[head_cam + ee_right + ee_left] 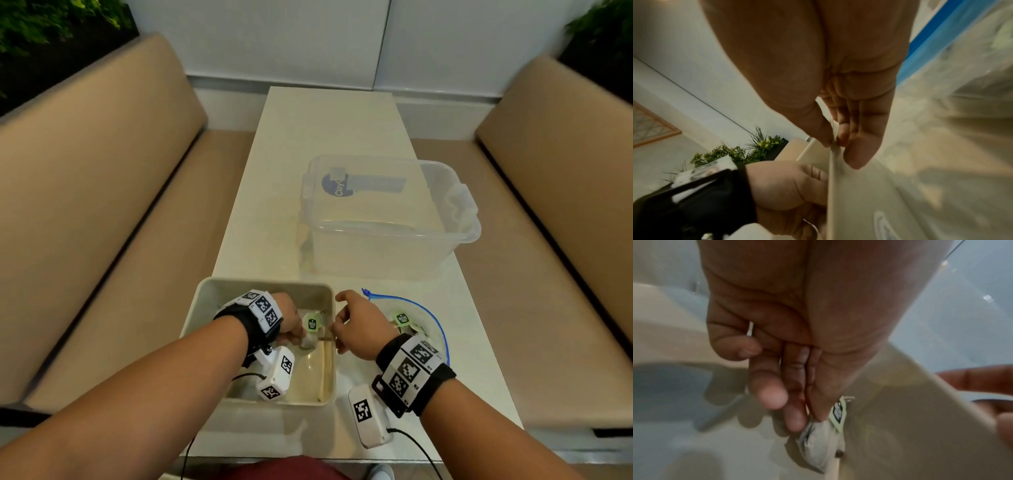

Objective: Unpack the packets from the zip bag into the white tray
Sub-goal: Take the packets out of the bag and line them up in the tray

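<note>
Packet (819,446): pale pouch, green tag.

A clear lidded storage box (387,219) stands on the pale table (329,126) between tan benches (102,192)

The white tray (205,301) sits at the near left of the long table (329,137). Inside the tray, the left hand (289,318) holds a tea-bag packet (310,339) with a green tag (312,322) against the tray's right wall. The right hand (359,325) pinches the rim of that wall (fingers curled over the edge). Just right of the tray lies the zip bag (428,318), blue-edged, with more green-tagged packets (402,319) inside. Beyond the tray stands a clear plastic bin (387,219).
</note>
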Available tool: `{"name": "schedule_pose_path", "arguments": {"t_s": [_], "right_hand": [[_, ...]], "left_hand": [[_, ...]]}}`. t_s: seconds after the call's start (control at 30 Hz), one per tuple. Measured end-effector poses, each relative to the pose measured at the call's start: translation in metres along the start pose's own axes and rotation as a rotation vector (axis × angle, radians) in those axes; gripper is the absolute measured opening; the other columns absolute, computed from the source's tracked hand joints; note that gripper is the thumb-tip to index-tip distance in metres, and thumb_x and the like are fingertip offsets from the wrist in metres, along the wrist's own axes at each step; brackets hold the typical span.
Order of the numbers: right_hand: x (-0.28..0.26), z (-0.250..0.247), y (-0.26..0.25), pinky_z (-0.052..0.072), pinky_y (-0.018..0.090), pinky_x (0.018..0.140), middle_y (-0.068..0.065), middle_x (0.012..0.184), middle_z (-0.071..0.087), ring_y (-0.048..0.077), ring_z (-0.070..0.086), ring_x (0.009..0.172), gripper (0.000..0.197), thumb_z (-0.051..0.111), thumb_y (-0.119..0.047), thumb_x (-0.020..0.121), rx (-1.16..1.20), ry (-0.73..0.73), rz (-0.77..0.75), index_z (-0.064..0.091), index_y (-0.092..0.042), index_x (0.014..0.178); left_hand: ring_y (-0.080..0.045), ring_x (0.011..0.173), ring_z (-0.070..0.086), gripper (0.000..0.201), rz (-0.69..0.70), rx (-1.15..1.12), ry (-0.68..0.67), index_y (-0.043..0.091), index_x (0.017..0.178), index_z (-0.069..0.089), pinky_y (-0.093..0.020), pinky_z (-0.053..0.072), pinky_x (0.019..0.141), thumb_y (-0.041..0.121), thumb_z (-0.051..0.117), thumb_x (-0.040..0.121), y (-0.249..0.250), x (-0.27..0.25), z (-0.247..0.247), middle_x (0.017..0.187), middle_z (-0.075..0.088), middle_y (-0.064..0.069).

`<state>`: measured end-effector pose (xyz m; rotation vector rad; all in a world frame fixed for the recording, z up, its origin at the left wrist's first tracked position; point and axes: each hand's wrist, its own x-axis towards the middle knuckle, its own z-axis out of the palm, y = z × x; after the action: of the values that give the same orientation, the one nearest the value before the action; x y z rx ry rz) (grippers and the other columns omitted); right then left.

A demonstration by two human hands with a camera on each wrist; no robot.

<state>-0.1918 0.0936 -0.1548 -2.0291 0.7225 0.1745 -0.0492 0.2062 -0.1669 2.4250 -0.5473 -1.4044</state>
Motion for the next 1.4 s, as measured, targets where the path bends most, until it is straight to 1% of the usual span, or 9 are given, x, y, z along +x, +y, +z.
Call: {"name": "schedule_pose_path", "arguments": {"t_s": [0.4, 0.57, 0.67, 0.77, 0.93, 1.03, 1.17, 1.3, 1.4], "right_hand": [[-0.002, -0.002, -0.003, 0.06, 0.036, 0.075, 0.011, 0.086, 0.073, 0.023, 0.074, 0.072, 0.046, 0.054, -0.009, 0.096, -0.001, -0.03, 0.013, 0.038, -0.012, 0.139], [-0.008, -0.017, -0.005, 0.06, 0.033, 0.072, -0.002, 0.11, 0.061, 0.019, 0.072, 0.072, 0.053, 0.054, -0.013, 0.096, -0.028, 0.007, -0.041, 0.034, -0.019, 0.146], [-0.013, -0.049, -0.002, 0.057, 0.027, 0.064, -0.004, 0.111, 0.063, 0.021, 0.069, 0.074, 0.038, 0.052, -0.007, 0.096, 0.075, 0.112, -0.105, 0.051, -0.022, 0.131], [-0.017, -0.089, 0.012, 0.043, 0.018, 0.068, -0.009, 0.096, 0.066, 0.011, 0.059, 0.079, 0.021, 0.054, -0.01, 0.095, -0.102, 0.27, -0.16, 0.063, -0.023, 0.11], [-0.028, -0.12, 0.052, 0.044, 0.034, 0.09, 0.003, 0.111, 0.057, 0.026, 0.051, 0.107, 0.014, 0.066, -0.027, 0.087, -0.548, 0.212, -0.085, 0.071, -0.03, 0.099], [-0.031, -0.115, 0.072, 0.045, 0.036, 0.095, 0.005, 0.121, 0.052, 0.029, 0.047, 0.114, 0.027, 0.071, -0.034, 0.083, -0.67, 0.084, -0.027, 0.069, -0.031, 0.11], [-0.029, -0.11, 0.094, 0.048, 0.036, 0.096, 0.01, 0.128, 0.051, 0.03, 0.056, 0.114, 0.061, 0.075, -0.027, 0.077, -0.652, 0.027, -0.009, 0.052, -0.013, 0.132], [-0.027, -0.107, 0.109, 0.049, 0.035, 0.088, 0.01, 0.118, 0.052, 0.03, 0.057, 0.107, 0.056, 0.076, -0.024, 0.071, -0.574, 0.013, -0.061, 0.052, -0.011, 0.12], [-0.026, -0.109, 0.12, 0.047, 0.035, 0.096, 0.008, 0.127, 0.049, 0.028, 0.053, 0.117, 0.068, 0.076, -0.03, 0.074, -0.513, 0.013, -0.092, 0.047, -0.012, 0.133]], "left_hand": [[-0.021, 0.057, 0.064, 0.011, -0.057, 0.006, -0.05, 0.002, 0.077, 0.075, -0.031, 0.054, 0.065, 0.013, 0.074, 0.08, 0.007, 0.029, 0.014, 0.076, 0.075, -0.011], [-0.022, 0.07, 0.073, 0.03, -0.046, 0.369, 0.108, 0.015, 0.072, 0.074, -0.036, 0.061, 0.074, 0.044, 0.078, 0.067, 0.016, 0.022, 0.009, 0.067, 0.074, 0.001], [-0.023, 0.078, 0.066, 0.034, 0.058, 0.521, 0.269, 0.013, 0.085, 0.065, -0.029, 0.053, 0.071, 0.045, 0.073, 0.078, 0.033, 0.001, 0.004, 0.086, 0.07, -0.005], [-0.02, 0.085, 0.065, 0.026, 0.225, 0.431, 0.339, 0.012, 0.088, 0.069, -0.029, 0.051, 0.074, 0.038, 0.066, 0.085, 0.059, -0.023, -0.002, 0.089, 0.069, -0.002], [-0.008, 0.083, 0.062, 0.011, 0.588, 0.319, 0.339, 0.024, 0.094, 0.075, -0.026, 0.05, 0.082, 0.03, 0.069, 0.086, 0.107, -0.04, 0.026, 0.087, 0.069, 0.009], [-0.009, 0.086, 0.063, 0.014, 0.632, 0.392, 0.353, 0.023, 0.098, 0.075, -0.02, 0.044, 0.077, 0.026, 0.069, 0.086, 0.132, -0.031, 0.058, 0.096, 0.073, 0.006], [-0.021, 0.094, 0.065, 0.027, 0.512, 0.573, 0.336, 0.024, 0.109, 0.071, -0.032, 0.053, 0.081, 0.023, 0.067, 0.082, 0.147, -0.014, 0.096, 0.106, 0.069, 0.002], [-0.025, 0.092, 0.063, 0.024, 0.446, 0.652, 0.446, 0.025, 0.111, 0.068, -0.034, 0.052, 0.077, 0.029, 0.06, 0.088, 0.15, -0.004, 0.113, 0.106, 0.063, -0.001], [-0.025, 0.091, 0.063, 0.023, 0.437, 0.639, 0.487, 0.027, 0.109, 0.069, -0.031, 0.048, 0.073, 0.025, 0.052, 0.093, 0.151, -0.002, 0.115, 0.105, 0.065, -0.001]]}}
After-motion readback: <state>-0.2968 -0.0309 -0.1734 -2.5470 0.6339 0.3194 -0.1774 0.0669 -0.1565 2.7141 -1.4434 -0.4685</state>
